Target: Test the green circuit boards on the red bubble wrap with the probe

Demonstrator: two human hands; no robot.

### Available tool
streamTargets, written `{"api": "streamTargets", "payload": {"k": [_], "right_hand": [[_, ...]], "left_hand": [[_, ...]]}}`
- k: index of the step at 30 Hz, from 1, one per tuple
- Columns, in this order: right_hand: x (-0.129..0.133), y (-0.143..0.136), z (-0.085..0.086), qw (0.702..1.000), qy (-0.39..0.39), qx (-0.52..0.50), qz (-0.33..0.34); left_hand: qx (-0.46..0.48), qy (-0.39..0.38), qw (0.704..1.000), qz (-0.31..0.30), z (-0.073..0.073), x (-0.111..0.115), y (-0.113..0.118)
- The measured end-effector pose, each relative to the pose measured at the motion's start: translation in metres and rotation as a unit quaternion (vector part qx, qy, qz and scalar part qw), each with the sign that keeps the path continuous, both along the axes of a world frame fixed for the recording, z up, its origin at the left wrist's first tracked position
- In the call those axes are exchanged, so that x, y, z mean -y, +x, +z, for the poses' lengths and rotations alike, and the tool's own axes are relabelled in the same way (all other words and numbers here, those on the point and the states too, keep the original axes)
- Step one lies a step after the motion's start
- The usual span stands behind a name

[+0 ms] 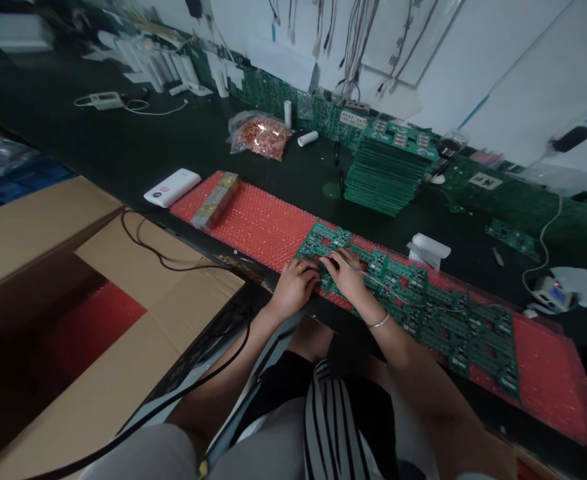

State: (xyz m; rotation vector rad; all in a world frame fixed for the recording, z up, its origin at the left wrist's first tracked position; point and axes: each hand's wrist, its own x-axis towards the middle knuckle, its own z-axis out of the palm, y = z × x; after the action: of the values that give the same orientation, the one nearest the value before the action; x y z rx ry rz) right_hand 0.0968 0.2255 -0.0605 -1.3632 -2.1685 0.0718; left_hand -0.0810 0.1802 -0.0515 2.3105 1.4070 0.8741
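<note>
Circuit boards (446, 317): in a row on red bubble wrap (268, 223), centre to lower right of the frame.
Clear plastic bag (238, 125): upper centre, holding copper-coloured pieces (263, 137).
Cardboard box (43, 230): left side, flaps open, red material (106, 317) inside.
Left hand (294, 283): at the row's left end, fingers curled close together.
Right hand (346, 273): beside it, fingers bent over the boards near a thin wire (380, 283); whether either hand grips anything, I cannot tell.
</note>
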Motion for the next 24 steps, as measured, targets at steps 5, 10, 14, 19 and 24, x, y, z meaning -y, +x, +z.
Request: {"api": "streamTargets", "payload": {"k": [5,10,14,19,24], "right_hand": [[0.0,0.0,-0.001,1.0,0.009,-0.004,0.001],[0.0,0.0,-0.001,1.0,0.016,0.003,-0.003],[0.0,0.0,-0.002,1.0,0.017,-0.002,0.0],[-0.001,-0.001,-0.002,1.0,0.016,-0.014,-0.001],[-0.002,-0.001,-0.003,1.0,0.023,-0.012,0.001]], "left_hand": [[-0.077,0.071,0.995,0.005,-0.006,0.0,0.005],[-0.13,0.121,0.984,0.013,-0.008,0.001,0.008],[-0.15,0.116,0.982,0.022,-0.006,-0.001,0.01],[-0.107,0.121,0.986,0.05,-0.01,0.003,0.011],[0.014,0.144,0.989,0.032,-0.022,0.018,0.011]]}}
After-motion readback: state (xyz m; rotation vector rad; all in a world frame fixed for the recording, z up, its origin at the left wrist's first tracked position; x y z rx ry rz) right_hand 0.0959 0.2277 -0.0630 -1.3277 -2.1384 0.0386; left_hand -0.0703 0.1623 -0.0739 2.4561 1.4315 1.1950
